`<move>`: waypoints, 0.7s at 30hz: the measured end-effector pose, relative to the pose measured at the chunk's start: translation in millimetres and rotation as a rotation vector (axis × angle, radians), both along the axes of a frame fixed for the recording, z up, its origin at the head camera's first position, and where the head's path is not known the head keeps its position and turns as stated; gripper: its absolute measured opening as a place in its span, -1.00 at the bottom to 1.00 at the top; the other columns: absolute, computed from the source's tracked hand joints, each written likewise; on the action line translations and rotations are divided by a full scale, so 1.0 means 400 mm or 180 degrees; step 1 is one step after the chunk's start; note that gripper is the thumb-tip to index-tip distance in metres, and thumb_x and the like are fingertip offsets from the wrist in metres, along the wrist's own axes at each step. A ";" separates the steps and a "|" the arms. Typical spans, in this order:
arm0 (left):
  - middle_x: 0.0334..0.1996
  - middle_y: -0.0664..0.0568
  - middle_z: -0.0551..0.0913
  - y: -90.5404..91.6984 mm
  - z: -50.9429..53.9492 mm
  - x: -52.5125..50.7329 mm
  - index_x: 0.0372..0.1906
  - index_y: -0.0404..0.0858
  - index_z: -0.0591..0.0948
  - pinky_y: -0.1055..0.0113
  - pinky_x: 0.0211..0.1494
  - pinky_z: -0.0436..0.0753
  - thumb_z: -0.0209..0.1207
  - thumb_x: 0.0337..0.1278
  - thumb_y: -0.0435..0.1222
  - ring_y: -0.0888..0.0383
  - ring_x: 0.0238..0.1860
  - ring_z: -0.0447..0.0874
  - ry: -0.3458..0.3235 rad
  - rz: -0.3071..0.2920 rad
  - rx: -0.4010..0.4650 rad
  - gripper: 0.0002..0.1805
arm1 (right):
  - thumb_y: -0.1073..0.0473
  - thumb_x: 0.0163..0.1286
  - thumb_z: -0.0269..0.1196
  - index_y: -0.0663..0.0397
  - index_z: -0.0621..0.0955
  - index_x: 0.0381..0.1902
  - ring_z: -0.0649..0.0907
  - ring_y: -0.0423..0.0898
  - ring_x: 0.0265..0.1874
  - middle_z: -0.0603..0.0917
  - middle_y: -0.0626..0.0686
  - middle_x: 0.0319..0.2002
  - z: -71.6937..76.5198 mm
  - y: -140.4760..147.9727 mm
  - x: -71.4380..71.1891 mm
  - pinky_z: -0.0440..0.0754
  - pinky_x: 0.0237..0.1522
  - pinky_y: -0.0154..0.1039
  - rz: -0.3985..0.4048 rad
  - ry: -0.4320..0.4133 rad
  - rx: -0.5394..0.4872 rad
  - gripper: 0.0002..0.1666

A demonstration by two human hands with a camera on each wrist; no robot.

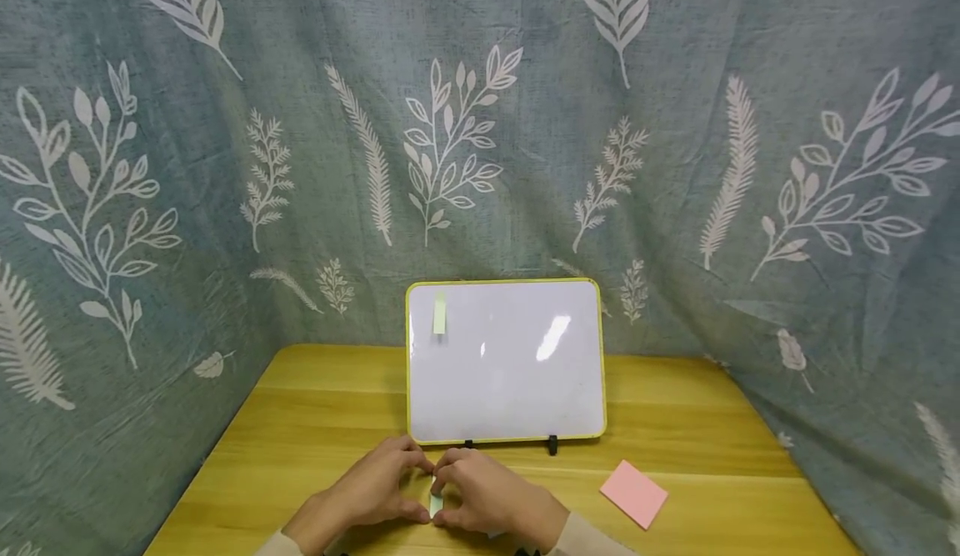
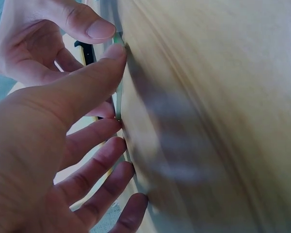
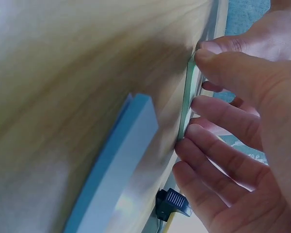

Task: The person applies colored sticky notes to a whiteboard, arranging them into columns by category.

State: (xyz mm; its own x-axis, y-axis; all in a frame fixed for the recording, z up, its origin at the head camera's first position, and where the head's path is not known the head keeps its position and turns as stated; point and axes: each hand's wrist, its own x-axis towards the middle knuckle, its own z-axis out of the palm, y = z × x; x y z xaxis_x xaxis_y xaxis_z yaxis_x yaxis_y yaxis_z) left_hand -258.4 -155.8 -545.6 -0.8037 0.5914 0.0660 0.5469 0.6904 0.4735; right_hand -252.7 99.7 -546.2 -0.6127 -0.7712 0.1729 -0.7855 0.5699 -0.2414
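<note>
A narrow pale green sticky-note pad (image 1: 437, 504) lies on the wooden table in front of the whiteboard, between the two hands. My left hand (image 1: 378, 485) has its thumb at the pad's near end and its forefinger at the far end. From the other side my right hand (image 1: 491, 493) holds the same ends with thumb and fingers. In the right wrist view the green pad (image 3: 187, 92) shows as a thin slab, gripped at both ends. A light green strip (image 1: 439, 316) is stuck upright on the whiteboard's upper left.
The yellow-framed whiteboard (image 1: 506, 364) stands on black feet behind the hands. A pink note pad (image 1: 633, 494) lies to the right. Beside my right hand is a blue pad (image 3: 119, 170), partly hidden in the head view. Patterned curtain (image 1: 487, 139) surrounds the table.
</note>
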 end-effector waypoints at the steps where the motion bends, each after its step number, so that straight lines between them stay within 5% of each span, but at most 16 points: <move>1: 0.13 0.23 0.71 -0.003 -0.001 0.001 0.22 0.03 0.89 0.11 0.31 0.78 0.76 0.12 0.19 0.20 0.19 0.65 -0.0006 -0.0004 0.0011 -0.37 | -0.13 0.53 0.64 -0.13 0.93 0.05 0.78 -0.28 0.18 0.87 -0.08 0.20 0.000 -0.002 0.001 0.78 0.29 -0.36 0.0006 0.0001 0.0005 -0.69; 13: 0.11 0.19 0.74 -0.003 -0.002 0.002 0.23 -0.01 0.91 0.16 0.26 0.75 0.65 0.35 0.14 0.12 0.14 0.71 -0.0009 -0.0151 0.0181 -0.50 | -0.05 0.68 0.50 -0.06 0.94 -0.04 0.84 -0.33 0.09 0.94 -0.09 0.05 -0.005 -0.005 -0.002 0.80 0.26 -0.35 0.0158 0.0044 -0.0115 -0.77; 21: 0.13 0.18 0.73 -0.006 -0.002 -0.002 0.23 -0.01 0.91 0.13 0.30 0.74 0.58 0.47 0.09 0.12 0.15 0.70 -0.0039 -0.0115 0.0173 -0.58 | 0.19 0.64 0.52 -0.03 0.93 -0.11 0.77 -0.47 -0.18 0.94 -0.15 -0.13 0.021 -0.021 -0.016 0.63 -0.13 -0.68 0.0104 -0.0237 -0.0139 -0.92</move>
State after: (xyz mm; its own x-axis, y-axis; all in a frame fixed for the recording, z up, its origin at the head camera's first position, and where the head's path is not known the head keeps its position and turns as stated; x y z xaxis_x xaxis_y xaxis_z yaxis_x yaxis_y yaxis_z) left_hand -259.2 -158.1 -546.3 -0.7828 0.6158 0.0891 0.5650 0.6435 0.5165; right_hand -259.0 91.4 -537.8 -0.5997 -0.7837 0.1617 -0.7824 0.5320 -0.3237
